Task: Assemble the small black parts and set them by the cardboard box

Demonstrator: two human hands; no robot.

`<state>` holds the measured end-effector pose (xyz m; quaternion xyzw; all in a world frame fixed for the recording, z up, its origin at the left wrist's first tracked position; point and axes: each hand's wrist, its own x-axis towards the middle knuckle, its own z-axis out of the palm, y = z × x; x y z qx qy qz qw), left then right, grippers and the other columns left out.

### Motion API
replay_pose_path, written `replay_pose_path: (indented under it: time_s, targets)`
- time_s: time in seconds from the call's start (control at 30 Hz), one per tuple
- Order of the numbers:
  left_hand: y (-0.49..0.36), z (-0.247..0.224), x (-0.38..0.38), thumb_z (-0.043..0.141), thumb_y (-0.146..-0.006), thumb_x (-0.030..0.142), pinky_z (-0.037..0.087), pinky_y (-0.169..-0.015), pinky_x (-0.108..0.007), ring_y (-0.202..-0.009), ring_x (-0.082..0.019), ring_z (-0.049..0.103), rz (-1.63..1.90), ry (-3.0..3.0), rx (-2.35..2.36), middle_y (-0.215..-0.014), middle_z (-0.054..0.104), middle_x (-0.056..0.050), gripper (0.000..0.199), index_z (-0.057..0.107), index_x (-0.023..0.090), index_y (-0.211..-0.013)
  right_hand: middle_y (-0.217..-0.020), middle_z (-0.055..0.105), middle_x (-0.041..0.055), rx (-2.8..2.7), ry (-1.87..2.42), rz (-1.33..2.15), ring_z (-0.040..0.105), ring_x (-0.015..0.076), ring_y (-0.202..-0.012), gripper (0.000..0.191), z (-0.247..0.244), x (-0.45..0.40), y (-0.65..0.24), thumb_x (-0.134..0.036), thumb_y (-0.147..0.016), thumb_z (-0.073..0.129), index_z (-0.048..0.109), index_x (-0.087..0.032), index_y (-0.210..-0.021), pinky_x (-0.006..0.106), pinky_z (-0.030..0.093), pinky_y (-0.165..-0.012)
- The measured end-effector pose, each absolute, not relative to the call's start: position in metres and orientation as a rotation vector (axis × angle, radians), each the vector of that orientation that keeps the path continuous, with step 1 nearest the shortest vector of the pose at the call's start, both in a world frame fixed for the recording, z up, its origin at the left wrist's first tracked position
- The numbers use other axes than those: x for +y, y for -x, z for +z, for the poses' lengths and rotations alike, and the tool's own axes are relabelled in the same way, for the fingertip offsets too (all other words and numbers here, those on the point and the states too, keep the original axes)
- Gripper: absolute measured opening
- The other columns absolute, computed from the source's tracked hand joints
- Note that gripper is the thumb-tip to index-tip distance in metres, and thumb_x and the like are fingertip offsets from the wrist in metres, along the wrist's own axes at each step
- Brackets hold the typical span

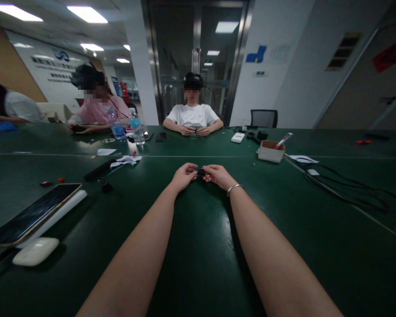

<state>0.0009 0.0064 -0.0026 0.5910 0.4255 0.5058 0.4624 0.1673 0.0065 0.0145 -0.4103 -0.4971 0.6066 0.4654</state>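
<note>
Both my arms reach forward over the dark green table [198,220]. A small black object [201,172] sits between my fingertips, too small to name. My left hand [185,175] has its fingers curled at the object's left side. With thumb and fingers pinched, my right hand [218,175] grips its right side; a silver bracelet [234,188] circles that wrist. The two hands nearly meet, just above or on the tabletop; I cannot tell which.
At left lie a phone [36,211], a white rounded case [36,251] and a small black item [104,186]. Water bottles [137,127] stand beyond crumpled paper [127,161]. Rightward are a small box [271,152] and black cables [346,185]. A person [193,115] sits opposite; others sit left.
</note>
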Motion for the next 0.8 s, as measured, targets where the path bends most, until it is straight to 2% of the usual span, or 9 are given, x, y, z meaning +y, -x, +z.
replay_pose_path:
  time_s: [0.13,0.27,0.6,0.8]
  targets:
    - [0.0012,0.0039,0.0002,0.064,-0.064,0.001,0.051,-0.076,-0.030,-0.072,-0.011,0.061,1.253,-1.522,1.045,-0.085,0.061,-0.003,0.033,0.062,0.014,-0.094,-0.047,0.056,0.0009,-1.231,1.024,1.479,0.055,0.0077,-0.041,0.016,0.0145,0.0064,-0.1673,-0.021,-0.085,0.064,0.058,-0.009,-0.076,0.014,0.046,-0.041]
    - [0.0022,0.0074,-0.0018,0.066,-0.060,0.001,0.049,-0.082,-0.032,-0.078,-0.012,0.062,1.285,-1.541,1.010,-0.082,0.063,-0.003,0.032,0.063,0.013,-0.089,-0.046,0.055,0.0001,-1.247,1.055,1.448,0.055,0.0075,-0.040,0.021,0.0147,0.0070,-0.1669,-0.023,-0.086,0.061,0.054,-0.011,-0.071,0.014,0.045,-0.038]
    - [0.0023,0.0054,0.0011,0.066,-0.052,-0.001,0.049,-0.078,-0.031,-0.073,-0.013,0.060,1.302,-1.528,1.005,-0.077,0.064,-0.002,0.035,0.063,0.013,-0.084,-0.049,0.058,0.0018,-1.316,1.088,1.415,0.053,0.0074,-0.038,0.021,0.0112,0.0102,-0.1667,-0.028,-0.086,0.061,0.056,-0.011,-0.075,0.014,0.042,-0.034]
    - [0.0032,0.0023,0.0049,0.067,-0.053,-0.001,0.050,-0.078,-0.032,-0.073,-0.013,0.061,1.314,-1.520,1.038,-0.077,0.064,-0.003,0.036,0.064,0.013,-0.086,-0.052,0.060,0.0030,-1.269,1.039,1.467,0.056,0.0072,-0.041,0.011,0.0098,0.0124,-0.1686,-0.019,-0.085,0.062,0.059,-0.010,-0.080,0.014,0.047,-0.040]
